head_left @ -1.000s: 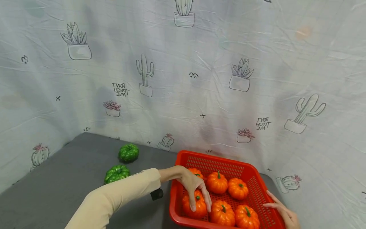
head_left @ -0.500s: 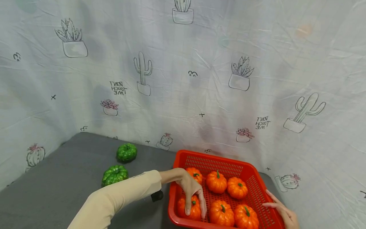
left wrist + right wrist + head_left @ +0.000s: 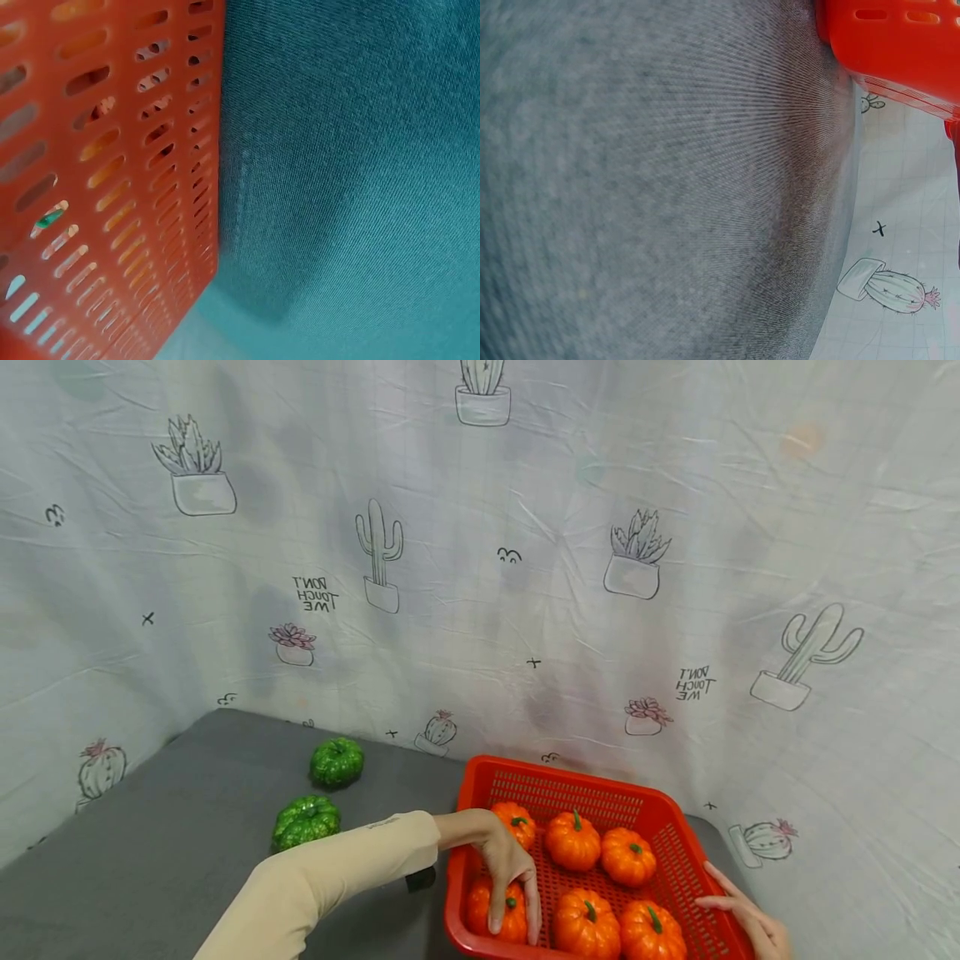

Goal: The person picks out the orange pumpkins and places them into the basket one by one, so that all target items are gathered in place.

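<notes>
My left hand (image 3: 508,868) reaches into the red plastic basket (image 3: 592,785) from the left. Its thumb and fingers curl down around a small orange pumpkin (image 3: 517,917) in the near left corner, with the green stem showing between them. More orange pumpkins (image 3: 587,925) sit in the basket, in a back row and a front row. At the right side, my right hand (image 3: 753,922) holds the basket's rim, thumb over the inner side and a finger along the outside. The left wrist view shows the slotted basket wall (image 3: 112,187); neither hand appears in the wrist views.
Two green pumpkins, a nearer one (image 3: 306,822) and a farther one (image 3: 337,762), lie on the grey cloth-covered table (image 3: 187,810) left of the basket. A pale curtain (image 3: 465,610) printed with cacti hangs close behind the basket and along both sides.
My left hand has moved slightly left and lower with the orange pumpkin, toward the basket's near left corner. The right hand keeps its place on the rim.
</notes>
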A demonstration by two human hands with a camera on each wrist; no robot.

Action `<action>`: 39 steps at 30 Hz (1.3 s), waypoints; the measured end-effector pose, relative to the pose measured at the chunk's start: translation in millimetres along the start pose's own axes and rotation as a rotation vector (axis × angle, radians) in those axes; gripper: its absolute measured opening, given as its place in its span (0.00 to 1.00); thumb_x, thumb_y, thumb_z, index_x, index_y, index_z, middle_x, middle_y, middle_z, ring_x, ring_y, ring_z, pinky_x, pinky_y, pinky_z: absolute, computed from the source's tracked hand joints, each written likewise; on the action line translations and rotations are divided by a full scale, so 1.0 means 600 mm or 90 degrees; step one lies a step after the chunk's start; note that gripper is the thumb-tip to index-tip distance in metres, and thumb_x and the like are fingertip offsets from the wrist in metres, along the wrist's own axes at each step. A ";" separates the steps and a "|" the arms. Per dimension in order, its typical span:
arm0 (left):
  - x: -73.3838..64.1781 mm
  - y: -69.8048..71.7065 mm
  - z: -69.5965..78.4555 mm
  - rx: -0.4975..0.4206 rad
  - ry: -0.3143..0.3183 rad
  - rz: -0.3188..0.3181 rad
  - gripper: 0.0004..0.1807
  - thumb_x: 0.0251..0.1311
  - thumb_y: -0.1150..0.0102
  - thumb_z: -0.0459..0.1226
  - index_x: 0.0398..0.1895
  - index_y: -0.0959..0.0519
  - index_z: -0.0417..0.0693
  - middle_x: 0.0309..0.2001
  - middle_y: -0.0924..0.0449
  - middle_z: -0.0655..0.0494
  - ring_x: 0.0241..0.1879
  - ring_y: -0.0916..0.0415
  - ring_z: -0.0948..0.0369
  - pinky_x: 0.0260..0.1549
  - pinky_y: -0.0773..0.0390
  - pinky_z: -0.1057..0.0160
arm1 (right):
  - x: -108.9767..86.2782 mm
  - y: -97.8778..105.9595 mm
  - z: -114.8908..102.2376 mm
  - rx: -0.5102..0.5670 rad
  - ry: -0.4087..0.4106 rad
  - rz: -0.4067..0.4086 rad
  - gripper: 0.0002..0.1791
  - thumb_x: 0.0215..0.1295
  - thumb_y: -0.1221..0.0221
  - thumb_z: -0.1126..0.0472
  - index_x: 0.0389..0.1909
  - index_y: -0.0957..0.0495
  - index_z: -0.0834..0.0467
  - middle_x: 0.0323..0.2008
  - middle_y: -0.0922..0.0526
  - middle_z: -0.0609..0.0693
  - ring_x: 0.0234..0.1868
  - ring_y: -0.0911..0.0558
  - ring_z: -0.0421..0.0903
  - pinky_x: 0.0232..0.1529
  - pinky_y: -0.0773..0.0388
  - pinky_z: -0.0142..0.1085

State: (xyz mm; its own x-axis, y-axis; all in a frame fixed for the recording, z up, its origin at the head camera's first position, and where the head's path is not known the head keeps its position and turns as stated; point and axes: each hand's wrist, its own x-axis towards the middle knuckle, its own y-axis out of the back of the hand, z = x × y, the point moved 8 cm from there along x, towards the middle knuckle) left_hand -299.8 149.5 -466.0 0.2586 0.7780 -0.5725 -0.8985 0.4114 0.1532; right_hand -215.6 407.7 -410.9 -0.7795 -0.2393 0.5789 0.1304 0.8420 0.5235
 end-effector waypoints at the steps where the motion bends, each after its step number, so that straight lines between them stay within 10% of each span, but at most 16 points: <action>1: 0.001 0.001 0.000 0.001 0.004 0.003 0.26 0.55 0.47 0.14 0.59 0.28 0.28 0.54 0.22 0.64 0.56 0.33 0.77 0.59 0.39 0.76 | 0.000 0.000 0.000 0.005 0.003 -0.002 0.28 0.70 0.72 0.81 0.46 0.21 0.71 0.66 0.36 0.29 0.60 0.34 0.22 0.48 0.34 0.15; 16: 0.005 -0.005 0.007 0.029 -0.038 0.004 0.14 0.50 0.45 0.11 0.43 0.27 0.17 0.48 0.24 0.62 0.52 0.31 0.74 0.59 0.39 0.76 | 0.001 0.001 -0.001 0.007 -0.038 0.007 0.26 0.74 0.71 0.76 0.45 0.21 0.74 0.64 0.34 0.26 0.58 0.33 0.21 0.45 0.29 0.17; 39: -0.015 -0.006 0.015 0.030 -0.027 -0.083 0.35 0.48 0.47 0.09 0.63 0.36 0.24 0.68 0.38 0.42 0.58 0.34 0.74 0.61 0.38 0.72 | -0.001 -0.002 -0.003 0.030 0.005 0.020 0.27 0.71 0.73 0.80 0.44 0.22 0.75 0.65 0.33 0.31 0.60 0.33 0.24 0.50 0.34 0.15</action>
State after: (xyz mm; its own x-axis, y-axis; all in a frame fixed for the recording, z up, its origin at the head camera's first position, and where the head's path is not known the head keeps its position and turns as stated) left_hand -295.9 145.4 -453.9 0.3870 0.7358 -0.5558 -0.8389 0.5311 0.1189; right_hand -214.2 406.3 -410.9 -0.7703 -0.2158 0.6001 0.1255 0.8713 0.4744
